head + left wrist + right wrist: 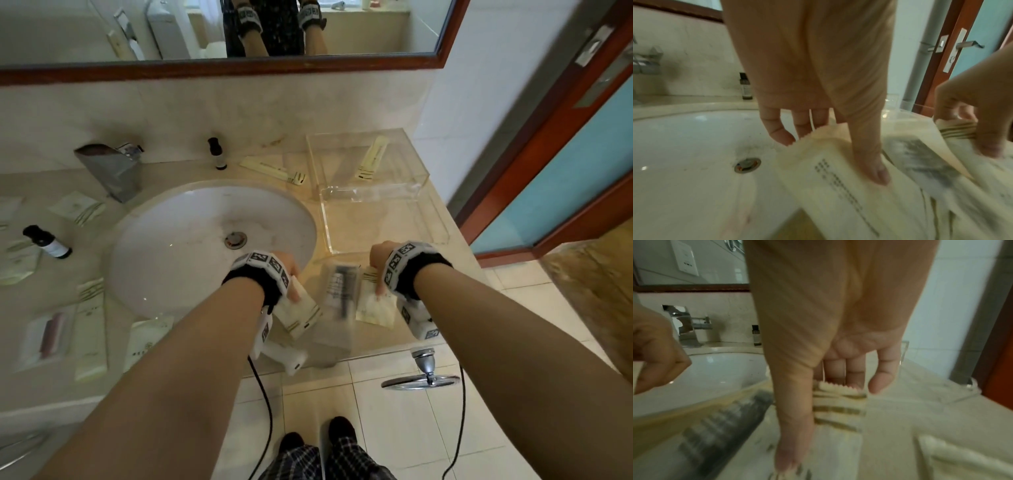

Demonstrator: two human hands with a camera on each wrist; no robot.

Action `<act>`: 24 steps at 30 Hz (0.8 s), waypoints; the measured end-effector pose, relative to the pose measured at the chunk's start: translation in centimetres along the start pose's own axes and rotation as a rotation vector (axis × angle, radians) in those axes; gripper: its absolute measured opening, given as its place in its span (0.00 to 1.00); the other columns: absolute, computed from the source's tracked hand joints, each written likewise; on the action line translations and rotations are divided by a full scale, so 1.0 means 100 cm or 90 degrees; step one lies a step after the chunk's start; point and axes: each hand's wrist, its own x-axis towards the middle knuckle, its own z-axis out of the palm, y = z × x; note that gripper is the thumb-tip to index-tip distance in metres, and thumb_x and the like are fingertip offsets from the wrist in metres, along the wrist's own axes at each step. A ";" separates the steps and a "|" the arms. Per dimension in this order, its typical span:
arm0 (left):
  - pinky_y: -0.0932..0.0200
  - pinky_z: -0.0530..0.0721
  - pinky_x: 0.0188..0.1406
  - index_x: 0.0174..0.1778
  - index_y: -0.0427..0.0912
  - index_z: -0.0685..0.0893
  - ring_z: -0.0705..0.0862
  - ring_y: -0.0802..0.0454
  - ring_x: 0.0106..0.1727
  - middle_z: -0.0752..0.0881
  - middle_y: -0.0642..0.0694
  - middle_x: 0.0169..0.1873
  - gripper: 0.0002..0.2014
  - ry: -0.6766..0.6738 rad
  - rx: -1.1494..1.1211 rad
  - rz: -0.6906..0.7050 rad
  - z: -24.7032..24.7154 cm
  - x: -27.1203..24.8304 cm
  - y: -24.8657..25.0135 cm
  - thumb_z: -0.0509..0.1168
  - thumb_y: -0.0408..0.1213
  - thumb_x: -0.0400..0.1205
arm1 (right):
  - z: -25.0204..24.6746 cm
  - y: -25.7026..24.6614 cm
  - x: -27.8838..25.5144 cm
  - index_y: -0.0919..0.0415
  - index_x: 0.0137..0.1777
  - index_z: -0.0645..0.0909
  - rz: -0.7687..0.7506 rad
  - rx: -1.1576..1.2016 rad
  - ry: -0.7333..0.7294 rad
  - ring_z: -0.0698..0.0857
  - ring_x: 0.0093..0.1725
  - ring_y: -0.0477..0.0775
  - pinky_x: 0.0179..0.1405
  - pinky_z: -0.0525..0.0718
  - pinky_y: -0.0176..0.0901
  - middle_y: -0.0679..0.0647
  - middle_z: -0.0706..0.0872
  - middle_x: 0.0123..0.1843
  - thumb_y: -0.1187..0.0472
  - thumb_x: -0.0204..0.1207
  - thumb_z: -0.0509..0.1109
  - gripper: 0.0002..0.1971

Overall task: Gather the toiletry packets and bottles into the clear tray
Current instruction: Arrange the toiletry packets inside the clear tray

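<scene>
Head view, hands: the left hand [291, 274] pinches a cream packet [298, 311] by its upper end; the right hand [379, 263] pinches a striped packet [374, 304] the same way; a blurred clear sachet with a dark item inside [338, 291] sits between the two, and I cannot tell which hand carries it
Head view, target: the clear tray [428, 178] stands on the counter [363, 226] ahead of both hands and to the right, nearer the right hand; one long packet [371, 158] already lies inside it
Head view, still out: a long packet [274, 170] and an upright bottle [216, 153] behind the sink [191, 219]; a lying bottle [48, 242] and several flat packets left of the sink
Left wrist view, grip: thumb on top, fingers [777, 129] underneath, closed on the cream packet, whose long axis runs back toward the wrist
Right wrist view, grip: thumb pressed along the striped packet, fingers [881, 379] curled under its serrated end
Coming move, judged: forward and rightward over the tray's near wall, right hand first
Writing: rows of small print on the cream packet, too blurred to read; no brand legible
</scene>
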 end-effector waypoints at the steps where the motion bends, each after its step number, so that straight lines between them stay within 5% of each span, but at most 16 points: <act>1: 0.53 0.85 0.47 0.41 0.45 0.85 0.83 0.49 0.35 0.86 0.48 0.37 0.21 0.025 -0.017 0.014 -0.009 -0.017 0.004 0.75 0.57 0.62 | -0.006 0.001 -0.003 0.63 0.66 0.75 0.010 0.013 -0.008 0.84 0.57 0.61 0.47 0.80 0.47 0.60 0.82 0.64 0.61 0.66 0.77 0.28; 3: 0.55 0.81 0.47 0.41 0.46 0.84 0.80 0.52 0.35 0.83 0.49 0.37 0.13 0.097 -0.048 0.024 -0.031 -0.036 0.005 0.75 0.50 0.69 | -0.014 0.008 0.006 0.62 0.61 0.78 -0.001 0.042 0.005 0.86 0.55 0.61 0.50 0.83 0.48 0.60 0.85 0.61 0.55 0.62 0.80 0.28; 6: 0.52 0.80 0.56 0.54 0.42 0.85 0.84 0.46 0.51 0.85 0.48 0.48 0.20 0.177 -0.121 0.054 -0.059 -0.043 0.011 0.74 0.50 0.71 | -0.021 0.021 0.052 0.58 0.53 0.85 0.007 0.096 0.044 0.86 0.47 0.56 0.51 0.86 0.49 0.55 0.89 0.53 0.49 0.55 0.81 0.26; 10: 0.56 0.76 0.52 0.56 0.36 0.85 0.82 0.45 0.52 0.85 0.45 0.48 0.17 0.299 -0.227 0.110 -0.081 -0.043 0.019 0.72 0.43 0.75 | -0.041 0.033 0.071 0.59 0.50 0.82 -0.012 0.230 0.145 0.87 0.46 0.62 0.51 0.88 0.59 0.56 0.88 0.48 0.45 0.51 0.83 0.29; 14: 0.61 0.73 0.46 0.53 0.38 0.87 0.80 0.48 0.46 0.83 0.46 0.43 0.12 0.388 -0.338 0.115 -0.086 -0.033 0.033 0.68 0.39 0.78 | -0.063 0.036 0.030 0.66 0.61 0.80 -0.042 0.419 0.199 0.83 0.53 0.61 0.52 0.82 0.48 0.57 0.84 0.53 0.61 0.65 0.81 0.24; 17: 0.63 0.73 0.47 0.57 0.38 0.87 0.81 0.49 0.49 0.85 0.44 0.46 0.13 0.400 -0.413 0.089 -0.090 -0.027 0.044 0.65 0.36 0.79 | -0.068 0.050 0.041 0.58 0.68 0.75 -0.054 0.479 0.222 0.80 0.64 0.63 0.56 0.80 0.51 0.60 0.79 0.67 0.69 0.67 0.78 0.29; 20: 0.59 0.77 0.55 0.61 0.37 0.85 0.83 0.42 0.61 0.86 0.39 0.60 0.15 0.399 -0.450 0.066 -0.097 -0.017 0.056 0.65 0.36 0.80 | -0.070 0.069 0.061 0.53 0.70 0.75 -0.089 0.497 0.197 0.79 0.61 0.62 0.52 0.80 0.49 0.60 0.77 0.69 0.75 0.70 0.73 0.30; 24: 0.60 0.75 0.50 0.58 0.35 0.85 0.83 0.41 0.60 0.86 0.37 0.59 0.12 0.371 -0.458 0.044 -0.102 0.007 0.075 0.63 0.33 0.81 | -0.067 0.090 0.088 0.52 0.63 0.82 -0.084 0.462 0.173 0.80 0.54 0.60 0.49 0.80 0.50 0.58 0.82 0.61 0.76 0.74 0.65 0.23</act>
